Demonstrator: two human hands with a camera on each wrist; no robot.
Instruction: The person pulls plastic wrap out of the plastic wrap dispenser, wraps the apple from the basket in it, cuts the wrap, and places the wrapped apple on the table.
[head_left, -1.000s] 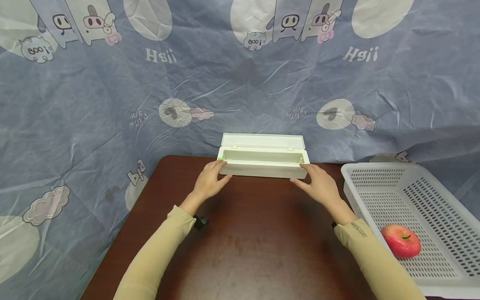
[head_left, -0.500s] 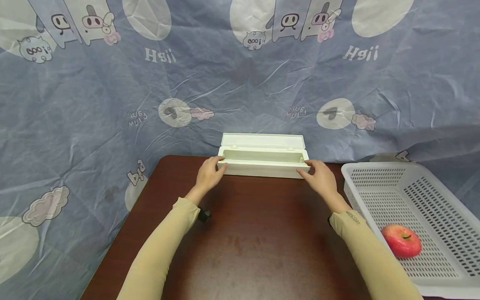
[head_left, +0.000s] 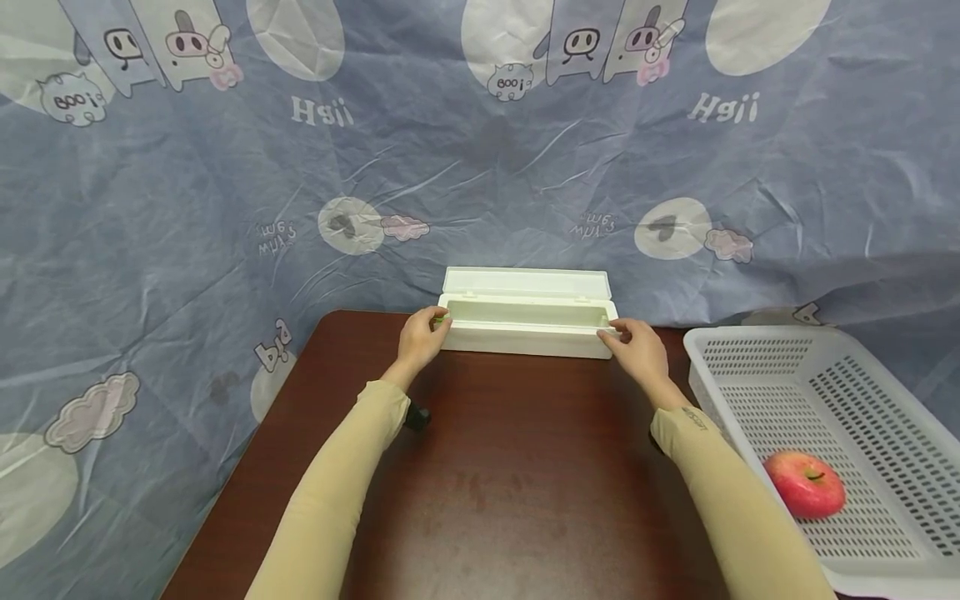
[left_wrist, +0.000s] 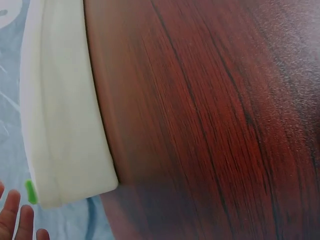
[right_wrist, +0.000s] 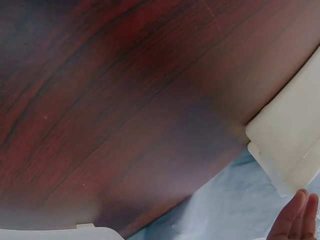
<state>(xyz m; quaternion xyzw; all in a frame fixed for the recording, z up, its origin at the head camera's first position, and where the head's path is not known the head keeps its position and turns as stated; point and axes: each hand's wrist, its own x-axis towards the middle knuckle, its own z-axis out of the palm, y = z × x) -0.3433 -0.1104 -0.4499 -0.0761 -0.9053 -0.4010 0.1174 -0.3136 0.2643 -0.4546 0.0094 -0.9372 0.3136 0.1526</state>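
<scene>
A long white box (head_left: 525, 340), shaped like a cling film dispenser, lies at the far edge of the brown table (head_left: 517, 467). Its lid (head_left: 527, 282) is raised at the back, and no roll shows in its trough. My left hand (head_left: 420, 340) is at the box's left end. In the left wrist view its fingers (left_wrist: 26, 220) lie just short of a small green tab (left_wrist: 31, 192) on that end. At the right end is my right hand (head_left: 641, 354), with fingertips (right_wrist: 300, 197) at the box's corner in the right wrist view. Neither hand visibly grips it.
A white perforated basket (head_left: 738, 467) stands along the table's right side, with a red apple (head_left: 806, 485) in it. Behind the table hangs a blue-grey printed cloth (head_left: 495, 175), close to the raised lid.
Both hands have shifted from the box's front corners outward and slightly forward to its two ends. The green tab shows beside my left fingers. The box and apple have not visibly moved.
</scene>
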